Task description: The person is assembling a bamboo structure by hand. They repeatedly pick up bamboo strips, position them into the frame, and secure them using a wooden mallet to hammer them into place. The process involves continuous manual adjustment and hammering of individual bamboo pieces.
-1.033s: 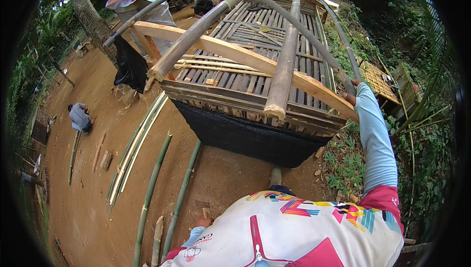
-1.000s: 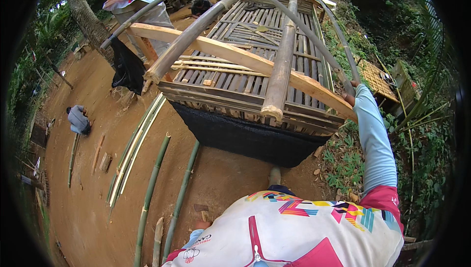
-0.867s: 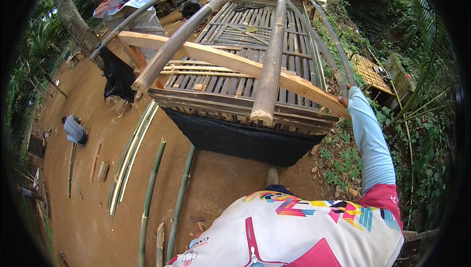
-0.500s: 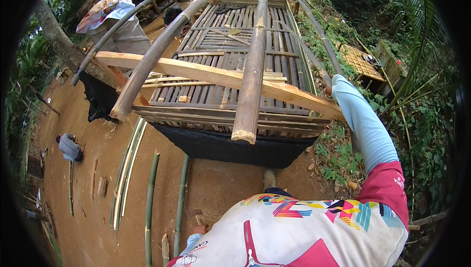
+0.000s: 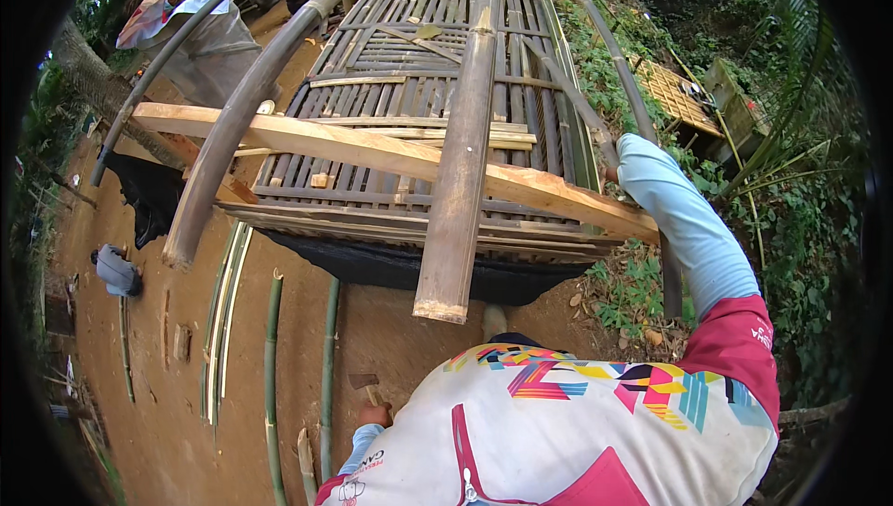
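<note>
our left hand (image 5: 375, 415) grips hatchet (image 5: 363, 380); right hand (image 5: 611, 174) near beam (image 5: 372, 145), hold unclear; dark poles (image 5: 465, 153) up across beam, green poles (image 5: 271, 366) seemingly unused.

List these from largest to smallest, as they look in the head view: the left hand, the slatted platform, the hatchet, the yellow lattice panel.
1. Slatted platform
2. Yellow lattice panel
Left hand and hatchet: too alike to rank; the hand partly hides the handle.

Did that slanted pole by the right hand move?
Yes, the slanted pole went right: it crossed the middle bamboo pole before; now it shows only to its right.
</note>
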Demonstrator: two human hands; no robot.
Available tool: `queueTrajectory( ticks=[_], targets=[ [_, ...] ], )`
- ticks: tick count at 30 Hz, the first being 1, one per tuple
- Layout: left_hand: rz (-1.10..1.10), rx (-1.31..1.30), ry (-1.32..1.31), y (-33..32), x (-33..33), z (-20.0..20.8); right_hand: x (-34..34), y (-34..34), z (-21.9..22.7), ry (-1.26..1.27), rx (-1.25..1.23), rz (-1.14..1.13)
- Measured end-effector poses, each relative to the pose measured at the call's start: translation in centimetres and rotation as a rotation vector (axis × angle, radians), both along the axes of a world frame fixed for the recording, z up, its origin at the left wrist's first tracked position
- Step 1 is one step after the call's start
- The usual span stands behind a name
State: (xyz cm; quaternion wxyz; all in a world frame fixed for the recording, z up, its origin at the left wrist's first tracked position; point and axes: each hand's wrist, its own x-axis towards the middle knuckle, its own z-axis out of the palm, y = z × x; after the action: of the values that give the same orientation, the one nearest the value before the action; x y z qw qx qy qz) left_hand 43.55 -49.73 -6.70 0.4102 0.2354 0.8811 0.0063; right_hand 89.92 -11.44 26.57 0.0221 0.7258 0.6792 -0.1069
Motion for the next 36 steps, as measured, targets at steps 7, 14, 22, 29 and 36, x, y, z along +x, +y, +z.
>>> queueTrajectory(
  ticks=[7, 14, 22, 29, 36],
  targets=[
    [0.011, -0.109, 0.048, -5.1, -1.5, -10.2, 0.6, 5.9, -3.3, 0.006, -0.195, -0.005],
    [0.041, 0.011, -0.012, 0.5, 1.4, -6.5, -3.9, 5.1, -3.1, 0.05, -0.212, 0.167],
    [0.124, 0.105, -0.023, 5.4, 4.2, -2.2, -4.6, 5.6, -2.7, 0.057, -0.245, 0.221],
    [0.217, 0.088, 0.049, 4.6, 5.9, -1.1, 0.6, 6.7, -3.2, 0.297, 0.024, 0.134],
    [0.235, -0.02, 0.038, 0.2, 5.9, -3.4, -1.4, 10.0, -6.1, 0.176, 0.064, 0.362]
  ],
)
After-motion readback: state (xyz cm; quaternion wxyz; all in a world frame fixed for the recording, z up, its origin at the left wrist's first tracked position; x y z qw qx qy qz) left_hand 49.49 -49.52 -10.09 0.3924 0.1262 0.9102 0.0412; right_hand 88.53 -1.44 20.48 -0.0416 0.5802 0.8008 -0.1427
